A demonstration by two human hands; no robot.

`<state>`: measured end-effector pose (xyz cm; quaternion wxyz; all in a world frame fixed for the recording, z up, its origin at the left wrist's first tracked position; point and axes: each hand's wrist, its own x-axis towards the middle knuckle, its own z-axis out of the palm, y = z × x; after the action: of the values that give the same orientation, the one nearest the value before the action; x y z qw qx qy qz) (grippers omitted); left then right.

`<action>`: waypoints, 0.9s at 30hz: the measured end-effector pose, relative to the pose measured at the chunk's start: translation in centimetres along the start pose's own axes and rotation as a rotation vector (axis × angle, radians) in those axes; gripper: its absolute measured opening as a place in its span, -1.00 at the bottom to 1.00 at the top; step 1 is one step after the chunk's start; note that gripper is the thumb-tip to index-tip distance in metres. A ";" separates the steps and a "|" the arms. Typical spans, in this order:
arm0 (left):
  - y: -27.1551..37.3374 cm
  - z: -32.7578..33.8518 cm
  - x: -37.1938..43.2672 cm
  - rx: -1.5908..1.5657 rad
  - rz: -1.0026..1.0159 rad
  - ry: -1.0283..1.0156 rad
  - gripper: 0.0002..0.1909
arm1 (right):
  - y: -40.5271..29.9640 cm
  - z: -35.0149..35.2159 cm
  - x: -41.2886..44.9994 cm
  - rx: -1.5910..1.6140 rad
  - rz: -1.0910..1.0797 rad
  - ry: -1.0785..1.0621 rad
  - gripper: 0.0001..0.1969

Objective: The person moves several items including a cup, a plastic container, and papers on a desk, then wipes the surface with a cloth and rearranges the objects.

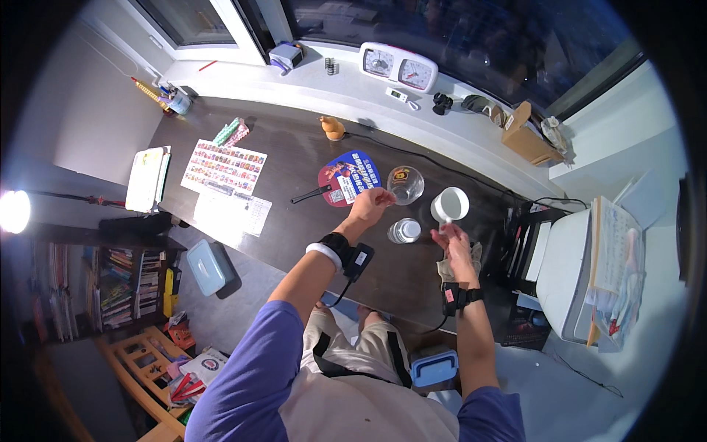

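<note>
My left hand is above the dark desk, its fingertips beside the rim of a clear glass. Whether they touch the glass is unclear. On the right, a white mug has its handle towards me. At that handle are the thumb and fingertips of my right hand; their grip on it cannot be made out. Between my hands stands a clear bottle with a white cap. A blue and red hand fan lies partly behind my left hand. Under my right wrist is a beige cloth.
Printed sheets lie on the left of the desk. A gourd-shaped ornament stands near a black cable at the back. A white printer is at right. The windowsill holds a twin-dial gauge and a cardboard box.
</note>
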<state>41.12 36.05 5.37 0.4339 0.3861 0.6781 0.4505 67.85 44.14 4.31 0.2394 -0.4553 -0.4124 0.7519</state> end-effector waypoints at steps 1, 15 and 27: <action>0.3 -0.8 -0.3 -0.006 0.004 -0.007 -0.86 | -0.4 -0.3 -0.3 0.056 -0.048 0.060 -0.67; -4.7 -30.0 -11.1 0.095 0.117 0.353 -0.87 | -12.9 18.9 -12.8 -0.256 -0.384 0.276 -0.65; -11.8 -38.5 -12.4 0.137 0.134 0.470 -0.94 | 9.5 42.2 4.6 -0.052 -0.163 -0.042 -0.71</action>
<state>7.53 10.56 5.53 0.2061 0.3433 0.7623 0.5086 28.66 25.38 4.48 0.2792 -0.4104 -0.4722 0.7285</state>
